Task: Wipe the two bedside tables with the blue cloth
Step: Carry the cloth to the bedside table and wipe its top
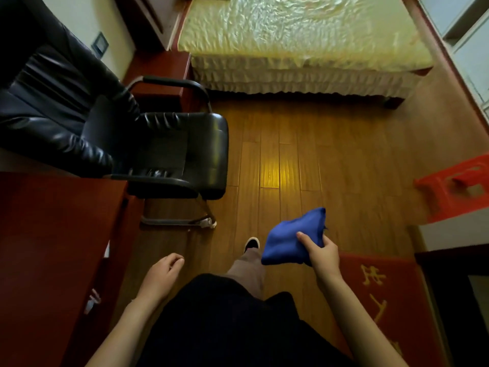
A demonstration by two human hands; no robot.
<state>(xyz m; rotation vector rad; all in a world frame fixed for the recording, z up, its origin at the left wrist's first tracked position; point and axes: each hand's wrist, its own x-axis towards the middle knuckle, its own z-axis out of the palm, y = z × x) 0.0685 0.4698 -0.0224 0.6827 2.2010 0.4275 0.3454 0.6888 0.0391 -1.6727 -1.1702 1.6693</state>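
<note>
I am standing on the wooden floor (330,154), and I am holding the blue cloth (288,242) in my right hand (324,256). My thumb is lying on top of the cloth and my fingers are curling under it. The cloth is bunched in a loose bundle in front of me, above the floor and not touching any furniture. My left hand (161,271) is hanging at my side with the fingers loosely curled, and it is holding nothing.

I am judging that the wiping itself is not yet begun. The cloth is in my hand, so that part is ready, but I am well apart from the bed (291,35). One bedside table (161,67) is showing as a dark red wooden top just beside the near-left corner of the bed, behind the black chair (158,149). I am not seeing a second table from here; I suppose it is standing on the other side of the bed, out of view. So both tables are remaining to be wiped. First I am needing to cross the floor, passing between the chair and the red stool (455,189).
</note>
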